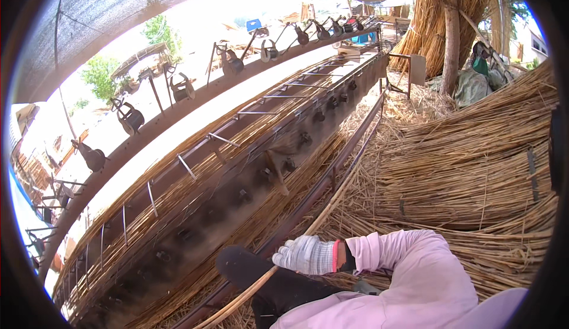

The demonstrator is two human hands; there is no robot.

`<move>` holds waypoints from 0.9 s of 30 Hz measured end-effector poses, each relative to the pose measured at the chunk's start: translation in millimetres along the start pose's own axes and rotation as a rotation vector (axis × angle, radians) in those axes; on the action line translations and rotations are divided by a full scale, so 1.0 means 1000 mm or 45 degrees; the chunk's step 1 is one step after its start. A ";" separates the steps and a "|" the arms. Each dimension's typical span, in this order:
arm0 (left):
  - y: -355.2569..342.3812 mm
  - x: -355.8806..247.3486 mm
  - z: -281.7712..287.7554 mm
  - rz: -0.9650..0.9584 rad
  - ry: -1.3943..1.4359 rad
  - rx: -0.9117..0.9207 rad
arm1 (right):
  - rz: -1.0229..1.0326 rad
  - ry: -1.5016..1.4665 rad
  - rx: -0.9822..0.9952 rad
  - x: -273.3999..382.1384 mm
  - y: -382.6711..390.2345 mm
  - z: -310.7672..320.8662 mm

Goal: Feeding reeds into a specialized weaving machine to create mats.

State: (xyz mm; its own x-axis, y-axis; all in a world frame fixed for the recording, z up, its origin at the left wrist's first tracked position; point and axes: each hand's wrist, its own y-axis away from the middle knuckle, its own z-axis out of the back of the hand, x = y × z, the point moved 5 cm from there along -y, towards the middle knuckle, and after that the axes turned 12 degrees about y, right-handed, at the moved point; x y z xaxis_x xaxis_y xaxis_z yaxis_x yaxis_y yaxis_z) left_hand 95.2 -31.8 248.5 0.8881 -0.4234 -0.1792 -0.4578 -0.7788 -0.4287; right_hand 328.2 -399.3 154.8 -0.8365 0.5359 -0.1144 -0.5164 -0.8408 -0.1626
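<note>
Ideally, the long reeds (246, 293) are lying parallel to the metal rail (308, 200), neither twisting nor snagging. The gloved right hand (305, 255) is curling fully around them; the left hand is not showing. From this grip they are extending upward along the reed heap's (468, 166) left edge and downward across the dark trouser leg (240, 264).

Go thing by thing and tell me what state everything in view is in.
Held reeds: slanting, gripped
Right hand: gloved, closed around the reeds
Leg: bent
Reed pile: lying down, stems roughly aligned
Tall reed bundle: standing upright
Wooden pole: roughly upright
Loose straw: scattered
Shade cloth: spread overhead
</note>
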 end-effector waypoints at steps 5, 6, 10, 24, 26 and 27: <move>-0.023 -0.088 0.092 -0.538 -1.609 -0.101 | -0.394 0.305 0.202 -0.112 0.069 -0.043; -0.031 -0.105 0.126 -0.255 -1.006 -0.368 | -0.463 0.368 0.310 -0.133 0.088 -0.053; -0.043 -0.135 0.216 -0.105 -0.880 -0.861 | -0.740 0.502 0.341 -0.191 0.160 -0.063; -0.148 0.090 0.091 0.069 -0.614 -0.557 | -0.567 0.269 0.434 -0.207 0.172 -0.122; -0.111 0.077 0.112 0.088 -0.570 -0.641 | -0.463 0.296 0.337 -0.208 0.174 -0.108; -0.087 0.069 0.129 0.075 -0.532 -0.683 | -0.467 0.312 0.381 -0.211 0.173 -0.102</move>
State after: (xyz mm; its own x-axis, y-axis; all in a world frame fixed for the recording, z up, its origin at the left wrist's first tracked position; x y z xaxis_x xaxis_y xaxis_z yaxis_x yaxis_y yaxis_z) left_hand 201.4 66.4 159.0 0.7532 -0.3417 -0.5621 -0.3678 -0.9272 0.0709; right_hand 434.0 -650.0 50.5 -0.5423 0.7710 -0.3340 -0.8266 -0.5607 0.0478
